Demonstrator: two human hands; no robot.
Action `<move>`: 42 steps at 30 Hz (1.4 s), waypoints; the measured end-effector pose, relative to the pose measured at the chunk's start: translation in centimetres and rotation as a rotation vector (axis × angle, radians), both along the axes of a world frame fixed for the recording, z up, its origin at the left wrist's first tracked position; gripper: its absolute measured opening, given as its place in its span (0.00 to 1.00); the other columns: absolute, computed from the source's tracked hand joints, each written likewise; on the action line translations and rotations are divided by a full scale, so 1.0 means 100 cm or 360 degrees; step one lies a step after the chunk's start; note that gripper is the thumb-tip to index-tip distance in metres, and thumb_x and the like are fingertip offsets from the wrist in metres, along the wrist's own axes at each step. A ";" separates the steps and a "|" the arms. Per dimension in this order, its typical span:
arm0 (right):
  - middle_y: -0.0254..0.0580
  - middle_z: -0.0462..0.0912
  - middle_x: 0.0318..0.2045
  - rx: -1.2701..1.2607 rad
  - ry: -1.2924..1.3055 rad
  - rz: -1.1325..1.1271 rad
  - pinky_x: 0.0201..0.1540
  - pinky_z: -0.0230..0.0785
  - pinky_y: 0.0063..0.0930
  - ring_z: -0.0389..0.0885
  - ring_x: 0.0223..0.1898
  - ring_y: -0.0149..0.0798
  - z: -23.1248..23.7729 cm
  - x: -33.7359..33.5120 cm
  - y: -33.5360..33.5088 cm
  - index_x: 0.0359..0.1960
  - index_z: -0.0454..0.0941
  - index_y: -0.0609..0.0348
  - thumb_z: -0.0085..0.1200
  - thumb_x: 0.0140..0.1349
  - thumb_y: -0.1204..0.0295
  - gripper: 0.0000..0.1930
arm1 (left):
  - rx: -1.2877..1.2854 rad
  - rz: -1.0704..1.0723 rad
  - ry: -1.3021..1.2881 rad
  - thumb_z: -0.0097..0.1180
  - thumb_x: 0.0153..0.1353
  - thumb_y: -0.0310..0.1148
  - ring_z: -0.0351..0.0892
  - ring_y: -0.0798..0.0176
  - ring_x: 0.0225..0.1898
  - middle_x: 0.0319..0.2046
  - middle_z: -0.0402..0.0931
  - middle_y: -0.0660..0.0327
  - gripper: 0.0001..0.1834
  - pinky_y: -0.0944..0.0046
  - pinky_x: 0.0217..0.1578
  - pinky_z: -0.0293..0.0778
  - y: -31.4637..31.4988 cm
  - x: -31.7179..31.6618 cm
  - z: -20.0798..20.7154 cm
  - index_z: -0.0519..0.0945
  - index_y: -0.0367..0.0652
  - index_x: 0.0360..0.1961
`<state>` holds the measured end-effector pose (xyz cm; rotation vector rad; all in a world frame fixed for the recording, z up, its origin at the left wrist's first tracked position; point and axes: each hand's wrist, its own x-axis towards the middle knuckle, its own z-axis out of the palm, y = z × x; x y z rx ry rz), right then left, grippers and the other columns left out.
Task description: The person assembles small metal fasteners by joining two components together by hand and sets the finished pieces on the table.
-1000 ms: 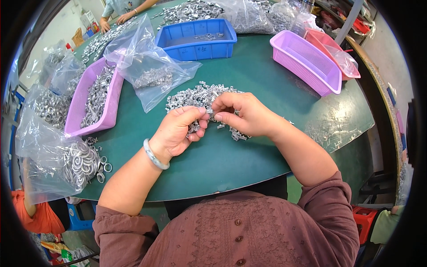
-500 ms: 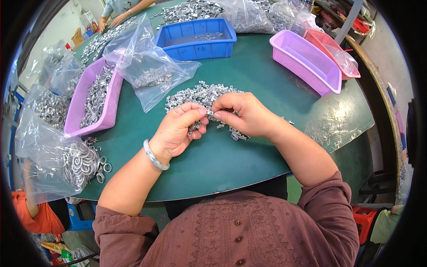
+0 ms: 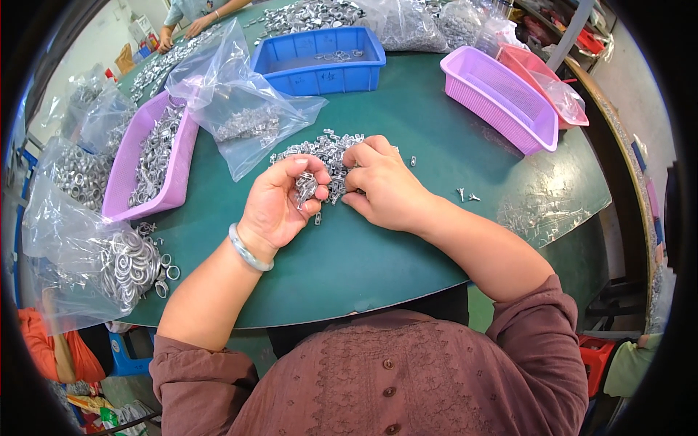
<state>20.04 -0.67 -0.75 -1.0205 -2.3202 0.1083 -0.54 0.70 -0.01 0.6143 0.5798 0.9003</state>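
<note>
A heap of small silver metal parts (image 3: 331, 147) lies on the green table in front of me. My left hand (image 3: 270, 208), palm turned up with a pale bangle at its wrist, cups several of these small metal pieces (image 3: 306, 187) in curled fingers. My right hand (image 3: 387, 187) rests knuckles-up at the right side of the heap, its fingers bent inward against the pieces. Its fingertips are partly hidden, so what they grip does not show. One loose piece (image 3: 318, 218) lies just below the left fingers.
A purple basket (image 3: 185, 163) of metal rings and clear bags (image 3: 251, 156) of parts stand to the left. Beyond the heap is a blue bin (image 3: 320, 78); a purple basket (image 3: 502, 102) is at right. A co-worker's hands (image 3: 196, 27) work at the far left.
My hands have drawn apart from where their fingertips met. The right hand has turned knuckles-up into the heap, and the left has opened somewhat, exposing the pieces in it.
</note>
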 end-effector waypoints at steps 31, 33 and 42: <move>0.44 0.74 0.46 -0.0340 0.0436 0.0210 0.56 0.61 0.40 0.65 0.52 0.50 0.016 0.010 -0.003 0.28 0.78 0.60 0.58 0.52 0.75 0.03 | 0.0119 -0.0063 0.0679 0.55 0.65 0.35 0.72 0.73 0.20 0.23 0.76 0.66 0.08 0.76 0.17 0.62 -0.014 0.012 0.005 0.78 0.44 0.31; 0.43 0.75 0.46 -0.0256 0.0448 0.0223 0.55 0.62 0.40 0.66 0.51 0.50 0.015 0.009 -0.003 0.27 0.78 0.59 0.59 0.51 0.76 0.03 | 0.0126 -0.0048 0.0682 0.55 0.65 0.35 0.72 0.73 0.20 0.23 0.76 0.66 0.08 0.76 0.17 0.62 -0.016 0.014 0.006 0.78 0.44 0.31; 0.40 0.75 0.46 0.0064 0.0429 0.0224 0.51 0.63 0.41 0.67 0.49 0.51 0.013 0.009 0.002 0.28 0.76 0.57 0.61 0.48 0.78 0.07 | 0.0123 -0.0098 0.0605 0.51 0.67 0.38 0.73 0.71 0.21 0.23 0.76 0.64 0.12 0.75 0.17 0.63 -0.015 0.011 0.006 0.78 0.40 0.32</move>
